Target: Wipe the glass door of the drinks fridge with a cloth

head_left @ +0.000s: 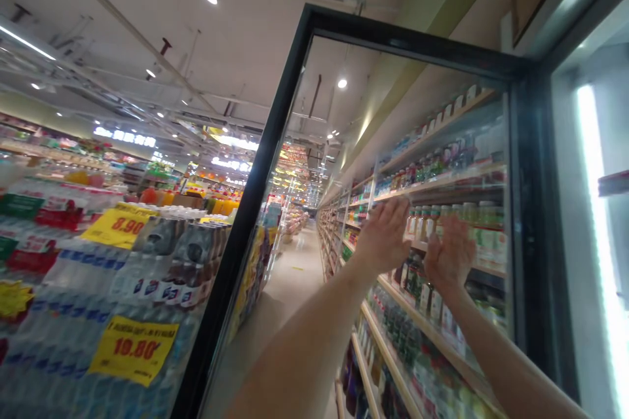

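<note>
A black-framed glass cooler door (275, 137) stands swung open in front of me. My left hand (386, 232) lies flat against the inner side of its glass, fingers stretched upward. My right hand (449, 255) presses flat on the glass just to the right, fingers also spread. Neither hand holds anything. Through the glass I see shelves of bottled drinks (442, 170) running along the aisle.
Stacked packs of bottled water (162, 255) with yellow price signs (132, 348) stand at the left. The lit cooler interior (597, 262) is at the right edge. A long aisle floor (289, 275) runs ahead between shelving.
</note>
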### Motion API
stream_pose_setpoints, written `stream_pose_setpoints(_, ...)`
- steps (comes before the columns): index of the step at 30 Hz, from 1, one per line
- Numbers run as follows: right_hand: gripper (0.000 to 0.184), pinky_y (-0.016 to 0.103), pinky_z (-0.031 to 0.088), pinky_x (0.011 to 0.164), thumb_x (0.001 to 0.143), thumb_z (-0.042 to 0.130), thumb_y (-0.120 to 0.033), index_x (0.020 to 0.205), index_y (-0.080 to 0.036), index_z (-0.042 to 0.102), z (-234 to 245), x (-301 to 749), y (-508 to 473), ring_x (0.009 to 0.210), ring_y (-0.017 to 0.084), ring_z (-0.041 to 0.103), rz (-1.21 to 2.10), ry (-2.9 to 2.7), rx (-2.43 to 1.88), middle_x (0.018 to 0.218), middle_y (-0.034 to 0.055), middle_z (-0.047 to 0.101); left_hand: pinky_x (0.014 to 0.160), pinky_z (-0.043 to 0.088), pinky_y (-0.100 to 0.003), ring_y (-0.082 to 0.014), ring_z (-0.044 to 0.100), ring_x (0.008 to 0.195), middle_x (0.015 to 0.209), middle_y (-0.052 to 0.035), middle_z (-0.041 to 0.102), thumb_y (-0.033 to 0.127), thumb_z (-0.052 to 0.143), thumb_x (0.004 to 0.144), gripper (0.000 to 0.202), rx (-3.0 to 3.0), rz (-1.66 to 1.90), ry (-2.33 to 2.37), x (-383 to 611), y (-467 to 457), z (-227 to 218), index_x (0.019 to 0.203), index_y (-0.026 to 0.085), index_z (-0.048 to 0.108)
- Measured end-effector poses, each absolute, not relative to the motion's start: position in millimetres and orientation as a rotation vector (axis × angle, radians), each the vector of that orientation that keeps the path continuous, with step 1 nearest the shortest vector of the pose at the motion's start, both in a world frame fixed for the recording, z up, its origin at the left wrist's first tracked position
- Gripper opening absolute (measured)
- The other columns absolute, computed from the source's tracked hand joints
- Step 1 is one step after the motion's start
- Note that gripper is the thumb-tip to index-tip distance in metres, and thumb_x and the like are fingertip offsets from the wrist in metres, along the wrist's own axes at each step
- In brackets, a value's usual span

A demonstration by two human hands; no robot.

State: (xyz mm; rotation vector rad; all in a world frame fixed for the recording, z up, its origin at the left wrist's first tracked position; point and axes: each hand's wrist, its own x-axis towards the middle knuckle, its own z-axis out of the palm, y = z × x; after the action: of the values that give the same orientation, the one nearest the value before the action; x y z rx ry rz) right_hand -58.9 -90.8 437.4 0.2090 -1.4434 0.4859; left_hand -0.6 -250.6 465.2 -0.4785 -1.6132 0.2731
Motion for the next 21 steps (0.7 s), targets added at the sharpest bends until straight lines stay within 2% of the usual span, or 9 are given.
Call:
stream_pose_setpoints(2,0.051,0.057,0.024,0.107,0.091,0.028,-0.038,0.135,-0.016,0.042,438,-59,-90,0.137,0.029,0.029,0.482,-1.443,0.211,0.143,0.0134,0.040,0.113,0.024,-0.038,-0.0234,0.019,0.140,0.152,-0.0086,0.023,0.033,0.031,0.091,0.056,-0.511,0.349,-1.609,-7,-232,452,0.141,0.007,0.027)
stream_pose_setpoints(5,0.052,0.056,0.024,0.107,0.091,0.028,-0.039,0.135,-0.015,0.042,438,-56,-92,0.137,0.029,0.029,0.475,-1.458,0.205,0.144,0.0135,0.039,0.112,0.028,-0.038,-0.0215,0.027,0.137,0.148,-0.0070,0.032,0.024,0.027,0.092,0.050,-0.496,0.340,-1.605,-5,-259,470,0.140,0.011,0.032)
stream_pose_setpoints(7,0.052,0.056,0.023,0.108,0.091,0.028,-0.039,0.136,-0.016,0.040,438,-54,-95,0.138,0.029,0.027,0.458,-1.481,0.190,0.145,0.0133,0.038,0.111,0.029,-0.040,-0.0237,0.029,0.136,0.146,-0.0093,0.037,0.021,0.027,0.092,0.049,-0.374,0.174,-1.584,1,-301,498,0.139,0.012,0.034)
stream_pose_setpoints(10,0.052,0.057,0.022,0.108,0.092,0.028,-0.039,0.138,-0.017,0.039,438,-54,-98,0.138,0.029,0.024,0.413,-1.508,0.161,0.147,0.0128,0.035,0.111,0.027,-0.049,-0.0290,0.023,0.138,0.146,-0.0154,0.034,0.021,0.030,0.090,0.051,-0.130,-0.090,-1.500,9,-352,526,0.140,0.008,0.031)
stream_pose_setpoints(13,0.053,0.057,0.023,0.107,0.092,0.029,-0.040,0.139,-0.018,0.038,438,-55,-99,0.138,0.030,0.024,0.377,-1.521,0.140,0.147,0.0125,0.034,0.111,0.027,-0.048,-0.0284,0.019,0.139,0.147,-0.0160,0.031,0.019,0.030,0.090,0.052,-0.170,-0.046,-1.520,3,-337,510,0.140,0.005,0.029)
stream_pose_setpoints(17,0.053,0.058,0.024,0.106,0.092,0.029,-0.040,0.140,-0.020,0.036,437,-56,-98,0.138,0.031,0.024,0.355,-1.543,0.144,0.148,0.0122,0.033,0.112,0.028,-0.039,-0.0228,0.024,0.138,0.148,-0.0053,0.034,0.020,0.031,0.091,0.047,-0.618,0.359,-1.583,-14,-268,460,0.137,0.014,0.038)
stream_pose_setpoints(19,0.053,0.058,0.024,0.106,0.092,0.028,-0.040,0.140,-0.019,0.036,437,-56,-97,0.138,0.030,0.024,0.348,-1.547,0.145,0.148,0.0121,0.033,0.112,0.028,-0.036,-0.0192,0.026,0.138,0.147,-0.0010,0.036,0.021,0.031,0.092,0.045,-0.663,0.407,-1.603,-15,-267,456,0.136,0.019,0.040)
stream_pose_setpoints(21,0.054,0.058,0.023,0.106,0.092,0.028,-0.040,0.140,-0.018,0.037,437,-56,-98,0.138,0.031,0.023,0.341,-1.554,0.143,0.148,0.0124,0.032,0.111,0.029,-0.035,-0.0170,0.027,0.137,0.146,-0.0016,0.036,0.018,0.030,0.091,0.047,-0.525,0.303,-1.638,-8,-302,470,0.138,0.020,0.037)
